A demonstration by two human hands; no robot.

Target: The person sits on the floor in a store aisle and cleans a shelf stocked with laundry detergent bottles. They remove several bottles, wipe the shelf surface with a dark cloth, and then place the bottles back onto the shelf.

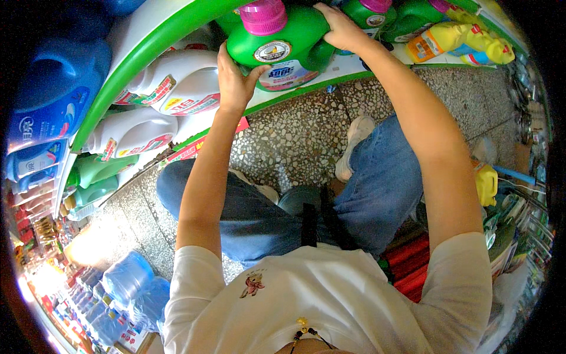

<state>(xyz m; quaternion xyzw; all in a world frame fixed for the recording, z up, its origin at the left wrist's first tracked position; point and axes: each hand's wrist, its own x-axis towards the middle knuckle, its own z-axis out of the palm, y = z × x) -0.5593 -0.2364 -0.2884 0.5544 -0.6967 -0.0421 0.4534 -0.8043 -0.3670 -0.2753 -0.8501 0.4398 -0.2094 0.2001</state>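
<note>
A large green detergent jug point(294, 42) with a pink cap stands on the low shelf, held between both of my hands. My left hand point(236, 82) presses against its left side, thumb across the front near the label. My right hand point(340, 26) rests on its upper right side by the handle; part of its fingers is hidden behind the jug. White detergent jugs point(190, 82) with red-and-white labels are close beside my left hand. To the right of my right hand are more green jugs point(409, 20) with pink caps.
Yellow bottles point(442, 40) lie at the shelf's right end. A green-edged upper shelf point(146, 42) curves above the white jugs, with blue detergent jugs point(48, 101) at far left. Large clear blue water bottles point(128, 274) stand lower left. A yellow container point(486, 186) is at right.
</note>
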